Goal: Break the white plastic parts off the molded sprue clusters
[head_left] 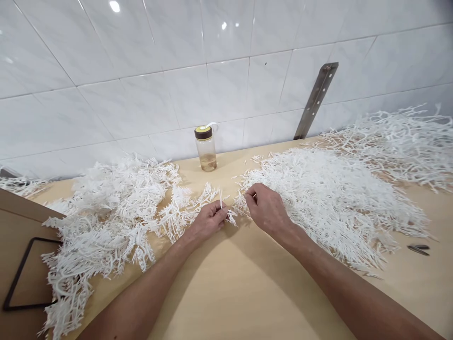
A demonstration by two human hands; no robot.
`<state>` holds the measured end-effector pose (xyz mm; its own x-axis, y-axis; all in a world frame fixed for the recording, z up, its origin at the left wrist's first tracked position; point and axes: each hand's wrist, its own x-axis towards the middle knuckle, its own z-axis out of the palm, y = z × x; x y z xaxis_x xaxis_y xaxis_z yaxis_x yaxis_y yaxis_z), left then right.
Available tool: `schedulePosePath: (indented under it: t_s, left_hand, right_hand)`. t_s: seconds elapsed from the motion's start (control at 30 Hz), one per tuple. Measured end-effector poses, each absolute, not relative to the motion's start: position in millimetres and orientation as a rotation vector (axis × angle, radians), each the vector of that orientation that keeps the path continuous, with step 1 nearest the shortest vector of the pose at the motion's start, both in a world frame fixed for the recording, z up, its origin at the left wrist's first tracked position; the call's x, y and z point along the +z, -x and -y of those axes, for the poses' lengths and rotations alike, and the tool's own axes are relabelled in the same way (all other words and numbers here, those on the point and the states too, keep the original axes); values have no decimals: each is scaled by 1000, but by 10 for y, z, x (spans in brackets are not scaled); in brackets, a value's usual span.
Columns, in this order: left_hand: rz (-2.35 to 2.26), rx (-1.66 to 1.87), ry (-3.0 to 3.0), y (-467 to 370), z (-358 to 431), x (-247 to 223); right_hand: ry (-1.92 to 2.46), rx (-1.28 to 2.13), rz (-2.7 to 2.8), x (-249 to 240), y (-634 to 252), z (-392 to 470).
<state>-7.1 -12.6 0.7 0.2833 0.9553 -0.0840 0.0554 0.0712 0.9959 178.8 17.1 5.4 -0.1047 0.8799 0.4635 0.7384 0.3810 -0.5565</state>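
Observation:
My left hand (211,218) is closed, pinching a small white branched plastic piece (231,216) whose thin prongs stick out past the thumb and fingertips. To its right, my right hand (265,205) is curled in a pinch at the near-left edge of a wide heap of thin white plastic bits (329,198). Whatever lies between its fingertips is too small or hidden to make out. Left of my left hand spreads a tangled pile of white branched plastic pieces (116,208), which look like moulding sprues. The two hands are apart above the wooden tabletop (226,293).
A clear bottle (207,153) with a dark and yellow lid stands at the back, partly filled. Nearby a perforated metal bracket (316,101) leans against the tiled wall. More white strands (406,141) lie far right, above small snips (419,249). A brown box (24,255) with a black handle is at left.

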Motion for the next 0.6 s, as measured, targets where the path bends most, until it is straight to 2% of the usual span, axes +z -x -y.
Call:
schedulePosePath:
  t_s: [0.1, 0.3, 0.4, 0.6]
  left_hand:
    - [-1091, 1040, -1269, 72, 100, -24]
    - [-1121, 1045, -1369, 60, 108, -25]
    - [-1166, 1034, -1447, 55, 125, -13]
    - [-1294, 1051, -1603, 62, 143, -19]
  right_hand:
    - [1414, 424, 1859, 91, -1828, -165]
    - [1234, 1226, 1858, 191, -1741, -25]
    - [1219, 1298, 1855, 203, -1715, 3]
    - [1286, 1179, 1830, 190, -1707, -5]
